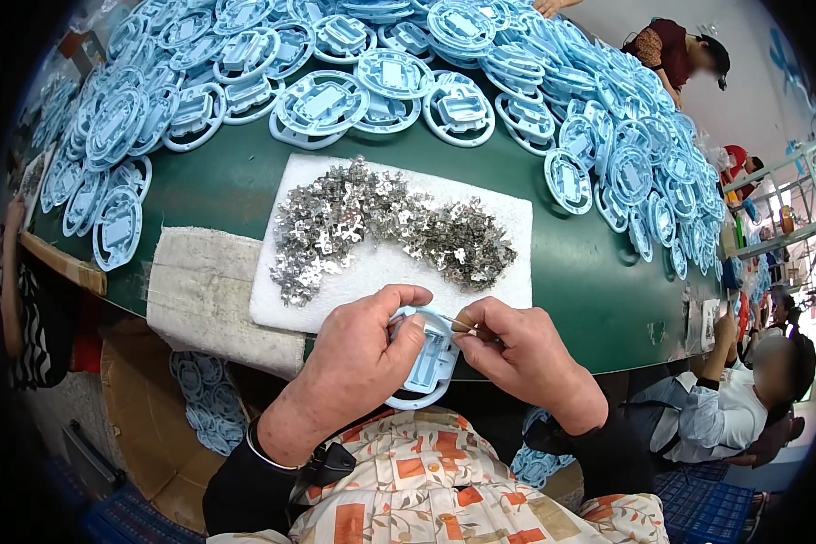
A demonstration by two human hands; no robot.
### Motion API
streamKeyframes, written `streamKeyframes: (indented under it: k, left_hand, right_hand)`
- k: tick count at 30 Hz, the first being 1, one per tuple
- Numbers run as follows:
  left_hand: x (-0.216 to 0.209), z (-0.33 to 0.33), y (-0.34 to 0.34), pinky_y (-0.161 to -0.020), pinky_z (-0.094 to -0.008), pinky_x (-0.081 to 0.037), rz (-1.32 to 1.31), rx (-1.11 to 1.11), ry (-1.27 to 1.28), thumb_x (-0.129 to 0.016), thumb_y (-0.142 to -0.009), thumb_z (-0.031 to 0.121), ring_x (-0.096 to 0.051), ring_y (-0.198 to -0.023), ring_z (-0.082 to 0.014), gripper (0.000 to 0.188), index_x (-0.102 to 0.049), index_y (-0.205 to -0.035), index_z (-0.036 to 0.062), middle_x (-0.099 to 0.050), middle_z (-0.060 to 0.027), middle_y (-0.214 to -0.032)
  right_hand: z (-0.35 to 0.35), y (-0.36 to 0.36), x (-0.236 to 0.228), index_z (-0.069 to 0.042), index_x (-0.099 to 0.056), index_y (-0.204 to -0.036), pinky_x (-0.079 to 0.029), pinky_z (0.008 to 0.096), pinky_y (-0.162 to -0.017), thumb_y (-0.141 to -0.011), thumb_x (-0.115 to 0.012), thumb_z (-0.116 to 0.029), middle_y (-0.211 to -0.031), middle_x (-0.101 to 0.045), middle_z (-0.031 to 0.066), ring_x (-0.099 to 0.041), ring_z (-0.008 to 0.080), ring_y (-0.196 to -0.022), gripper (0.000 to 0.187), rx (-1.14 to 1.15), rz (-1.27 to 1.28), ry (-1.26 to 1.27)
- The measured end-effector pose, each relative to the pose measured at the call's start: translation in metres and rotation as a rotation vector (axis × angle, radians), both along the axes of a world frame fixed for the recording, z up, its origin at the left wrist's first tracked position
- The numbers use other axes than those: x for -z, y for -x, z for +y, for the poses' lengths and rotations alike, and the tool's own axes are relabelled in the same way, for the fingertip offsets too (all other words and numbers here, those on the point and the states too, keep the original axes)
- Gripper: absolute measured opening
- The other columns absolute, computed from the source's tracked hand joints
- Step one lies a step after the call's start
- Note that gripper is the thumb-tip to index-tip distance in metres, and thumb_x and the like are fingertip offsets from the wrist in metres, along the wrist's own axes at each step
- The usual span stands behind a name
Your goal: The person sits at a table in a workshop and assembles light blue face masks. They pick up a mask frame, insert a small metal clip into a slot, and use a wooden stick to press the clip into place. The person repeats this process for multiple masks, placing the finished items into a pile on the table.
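Note:
My left hand (358,349) grips a light blue oval plastic part (433,358) by its left side, with the thumb over its inner recess. The part is tilted at the table's near edge, just in front of my body. My right hand (530,354) is closed in a pinch at the part's upper right. A thin pointed thing shows at its fingertips, too small to name. Beyond both hands, a heap of small shiny metal clips (354,218) lies on a white foam sheet (519,222).
Many similar blue parts (322,104) are piled along the far side of the green table (598,281). A worn pad (204,281) lies left of the foam. Below left stands a cardboard box (145,408) with more blue parts. Other people sit or stand around, one at the right (707,408).

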State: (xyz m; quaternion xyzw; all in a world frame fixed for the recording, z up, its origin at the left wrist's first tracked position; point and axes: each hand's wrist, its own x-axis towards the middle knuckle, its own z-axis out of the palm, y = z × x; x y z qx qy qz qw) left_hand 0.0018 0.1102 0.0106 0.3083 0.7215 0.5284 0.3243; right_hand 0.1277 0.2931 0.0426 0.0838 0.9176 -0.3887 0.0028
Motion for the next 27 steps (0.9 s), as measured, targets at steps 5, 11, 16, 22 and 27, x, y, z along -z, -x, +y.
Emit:
streamKeyframes:
  k: [5,11,16,22,27]
  left_hand:
    - [-0.001,0.000,0.000,-0.067,-0.0294,-0.053,0.015,0.000,0.016,-0.054,-0.101,0.009,-0.064,-0.073,-0.0106,0.027,-0.066,-0.122,-0.0034,-0.072,-0.0107,-0.084]
    - [0.000,0.001,0.000,-0.066,-0.0302,-0.052,0.021,0.021,0.031,-0.051,-0.103,0.007,-0.062,-0.072,-0.0105,0.026,-0.068,-0.121,-0.0012,-0.071,-0.0105,-0.081]
    - [0.000,0.002,-0.002,-0.064,-0.0315,-0.051,0.100,0.011,0.007,-0.051,-0.103,0.007,-0.060,-0.068,-0.0118,0.026,-0.068,-0.121,-0.0012,-0.068,-0.0113,-0.077]
    - [0.002,0.002,-0.002,-0.059,-0.0305,-0.047,0.112,-0.004,-0.005,-0.051,-0.103,0.008,-0.056,-0.062,-0.0110,0.026,-0.068,-0.120,-0.0017,-0.063,-0.0083,-0.070]
    - [0.001,0.003,-0.001,-0.056,-0.0292,-0.045,0.098,0.000,-0.001,-0.051,-0.104,0.008,-0.053,-0.060,-0.0085,0.026,-0.069,-0.120,-0.0018,-0.061,-0.0053,-0.066]
  right_hand:
    - [-0.008,0.005,-0.001,-0.006,-0.061,-0.098,-0.054,0.0385,-0.055,-0.089,-0.074,-0.014,-0.070,-0.068,0.0097,-0.070,0.0295,-0.062,0.018,-0.076,0.118,-0.167]
    - [-0.005,0.004,0.006,-0.006,-0.055,-0.094,-0.052,0.0412,-0.053,-0.084,-0.071,-0.009,-0.067,-0.066,0.0088,-0.067,0.0303,-0.059,0.018,-0.164,0.156,-0.175]
    - [-0.008,0.004,0.001,-0.006,-0.055,-0.094,-0.052,0.0406,-0.053,-0.085,-0.070,-0.009,-0.066,-0.065,0.0087,-0.067,0.0306,-0.058,0.017,-0.140,0.107,-0.142]
    - [-0.002,0.003,-0.003,-0.005,-0.056,-0.096,-0.053,0.0369,-0.055,-0.087,-0.069,-0.007,-0.067,-0.066,0.0088,-0.068,0.0289,-0.059,0.016,-0.097,0.071,0.007]
    - [0.000,0.000,0.015,-0.002,-0.059,-0.094,-0.048,0.0288,-0.053,-0.086,-0.069,-0.002,-0.066,-0.060,0.0053,-0.059,0.0162,-0.053,0.012,-0.065,0.151,0.121]
